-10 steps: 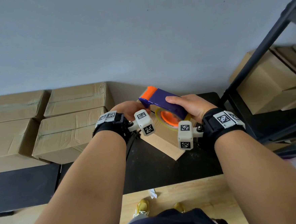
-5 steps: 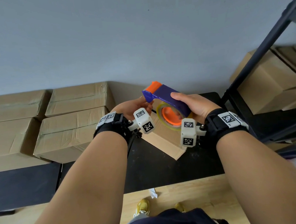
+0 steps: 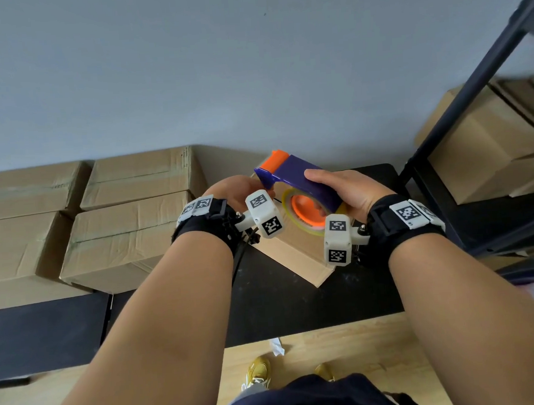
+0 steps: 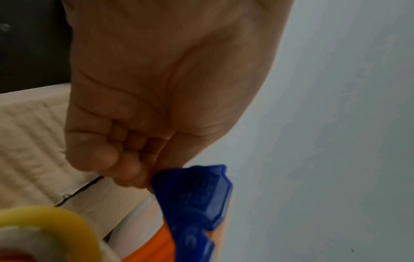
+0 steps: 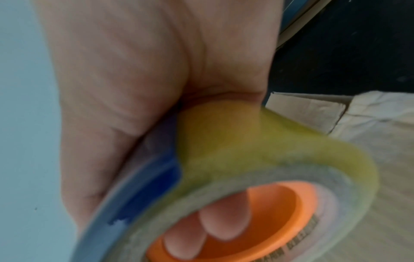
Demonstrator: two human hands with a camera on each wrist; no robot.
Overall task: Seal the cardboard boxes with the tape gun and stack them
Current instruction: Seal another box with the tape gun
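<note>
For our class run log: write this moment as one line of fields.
stage: taping | right hand: grips tape gun | left hand: fingers curled at gun's front end | small box: on black table, under gun

Tape gun: smooth moulded plastic, purple-blue body with orange tip, slight sheen. Tape roll: glossy yellowish film on an orange plastic hub. Small box: matt brown cardboard, smooth faces. Stacked boxes: matt cardboard, creased, seams under shiny clear tape. Table: black, matt. Floor: pale wood-grain boards. Wrist straps: black fabric.
</note>
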